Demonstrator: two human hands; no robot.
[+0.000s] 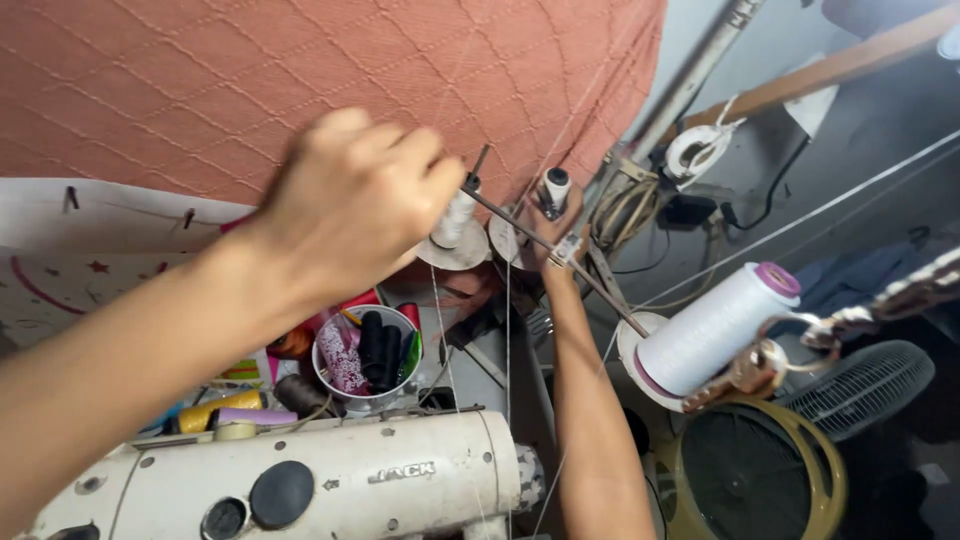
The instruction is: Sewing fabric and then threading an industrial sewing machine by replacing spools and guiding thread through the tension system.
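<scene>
Two hands at the thread stand: left hand (350, 205) curled closed beside the small white cone (456, 215), right hand (556, 225) pinching the next spool (555, 188) just above its fingertips; light, probably slippery, best gripped at the base.

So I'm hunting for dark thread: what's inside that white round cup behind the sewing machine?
The white cup holds black thread spools, a pink patterned roll and something red and green at its right edge. Its bottom is hidden beneath them.
</scene>
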